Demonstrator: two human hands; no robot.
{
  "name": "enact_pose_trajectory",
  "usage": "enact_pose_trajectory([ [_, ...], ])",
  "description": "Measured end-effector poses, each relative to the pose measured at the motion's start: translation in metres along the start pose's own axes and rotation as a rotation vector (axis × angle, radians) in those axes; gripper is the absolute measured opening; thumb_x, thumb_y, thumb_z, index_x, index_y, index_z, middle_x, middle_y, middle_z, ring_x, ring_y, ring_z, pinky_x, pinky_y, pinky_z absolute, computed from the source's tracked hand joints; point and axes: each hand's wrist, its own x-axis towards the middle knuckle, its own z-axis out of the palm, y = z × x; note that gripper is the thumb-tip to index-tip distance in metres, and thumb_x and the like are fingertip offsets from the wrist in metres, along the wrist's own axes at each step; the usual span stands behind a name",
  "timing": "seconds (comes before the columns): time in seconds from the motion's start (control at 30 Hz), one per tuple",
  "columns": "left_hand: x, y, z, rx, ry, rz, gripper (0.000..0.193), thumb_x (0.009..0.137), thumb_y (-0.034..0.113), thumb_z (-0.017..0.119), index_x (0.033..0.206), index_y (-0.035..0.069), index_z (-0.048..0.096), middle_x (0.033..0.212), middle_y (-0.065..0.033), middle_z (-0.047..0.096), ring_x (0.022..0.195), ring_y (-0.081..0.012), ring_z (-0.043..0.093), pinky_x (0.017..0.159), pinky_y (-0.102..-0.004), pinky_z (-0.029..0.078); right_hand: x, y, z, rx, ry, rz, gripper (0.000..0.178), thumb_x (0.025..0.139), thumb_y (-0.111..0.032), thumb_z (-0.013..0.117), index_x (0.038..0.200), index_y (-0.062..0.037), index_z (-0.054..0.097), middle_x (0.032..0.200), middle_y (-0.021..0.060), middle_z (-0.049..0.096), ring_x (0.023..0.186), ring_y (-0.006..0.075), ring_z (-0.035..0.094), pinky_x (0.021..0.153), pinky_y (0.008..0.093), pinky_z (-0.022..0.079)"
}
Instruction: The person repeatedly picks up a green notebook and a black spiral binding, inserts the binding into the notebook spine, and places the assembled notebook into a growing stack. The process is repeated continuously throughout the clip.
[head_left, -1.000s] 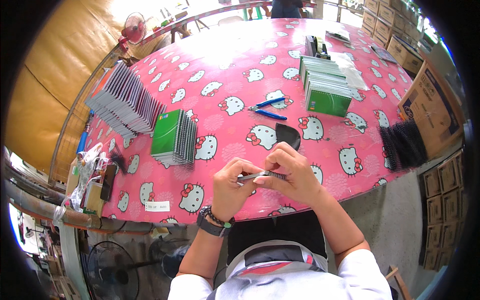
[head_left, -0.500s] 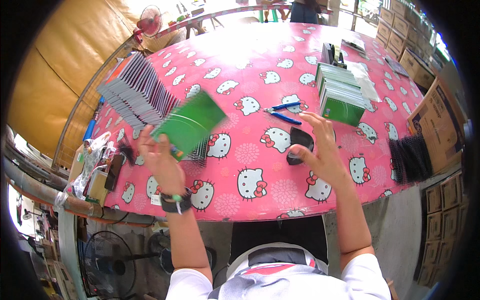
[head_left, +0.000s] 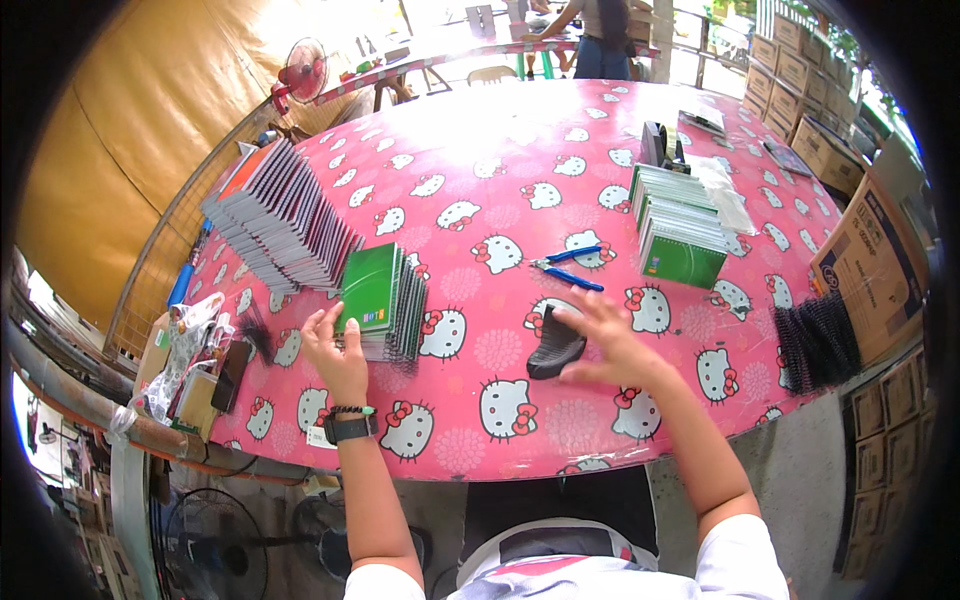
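A green-covered spiral notebook (head_left: pixel 372 287) lies on top of a short notebook stack (head_left: pixel 405 318) at the left-centre of the table. My left hand (head_left: pixel 338 352) is at its near left corner, thumb and fingers apart and touching the edge. To the right, my right hand (head_left: pixel 622 348) is spread open beside a black curved object (head_left: pixel 557 345) whose kind I cannot make out. The thumb and fingertips come close to that object; whether they touch it is unclear. Blue-handled cutting pliers (head_left: pixel 570 270) lie open just beyond my right hand.
A tall row of spiral notebooks (head_left: pixel 285 220) leans at the left. More green notebooks (head_left: pixel 678 225) stand at the right, near a black tape dispenser (head_left: pixel 662 145). Black spiral coils (head_left: pixel 815 335) sit by a cardboard box (head_left: pixel 870 250). Another person (head_left: pixel 600 45) stands beyond the table.
The green notebook has gone from being held tilted in my left hand to lying on the short stack. The black object has shifted left and turned; my right hand has moved slightly nearer me.
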Motion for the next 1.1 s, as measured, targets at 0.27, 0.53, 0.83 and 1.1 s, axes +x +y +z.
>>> enact_pose_trajectory([
  [0.27, -0.006, 0.054, -0.033, -0.099, 0.111, 0.056, 0.027, 0.085, 0.011, 0.064, 0.111, 0.008, 0.062, 0.131, -0.0124, 0.045, 0.124, -0.0290, 0.040, 0.105, -0.0445, 0.029, 0.012, 0.132, -0.096, -0.519, 0.503, 0.324, 0.018, 0.076, -0.014, 0.072, 0.093, -0.0104, 0.070, 0.096, 0.0013, 0.067, 0.100, 0.0240, 0.056, 0.088, 0.0431, 0.038],
  [0.53, -0.034, 0.140, -0.023, -0.330, -0.033, 0.250, 0.031, 0.080, 0.009, 0.066, 0.110, 0.003, 0.060, 0.130, -0.0125, 0.048, 0.125, -0.0275, 0.042, 0.107, -0.0436, 0.029, 0.000, 0.132, -0.105, -0.384, 0.519, 0.216, 0.009, 0.077, -0.010, 0.070, 0.085, -0.0073, 0.067, 0.087, 0.0068, 0.067, 0.088, 0.0254, 0.059, 0.079, 0.0390, 0.045],
  [0.83, -0.119, 0.160, 0.018, -0.938, -0.794, -0.266, 0.032, 0.089, 0.013, 0.066, 0.116, 0.002, 0.052, 0.113, -0.0091, 0.057, 0.102, -0.0113, 0.054, 0.084, -0.0264, 0.044, -0.027, -0.060, -0.048, 0.046, 0.184, -0.147, 0.011, 0.073, -0.008, 0.067, 0.083, -0.0079, 0.061, 0.078, 0.0075, 0.061, 0.079, 0.0292, 0.060, 0.071, 0.0393, 0.048],
  [1.1, -0.158, 0.136, 0.023, -1.054, -0.747, -0.342, 0.035, 0.094, 0.008, 0.056, 0.126, 0.004, 0.043, 0.124, -0.0093, 0.051, 0.105, -0.0133, 0.050, 0.081, -0.0258, 0.044, -0.052, -0.081, 0.016, 0.871, 0.563, 0.412, 0.019, 0.087, -0.012, 0.064, 0.102, -0.0026, 0.060, 0.081, 0.0070, 0.061, 0.074, 0.0148, 0.058, 0.067, 0.0304, 0.046],
])
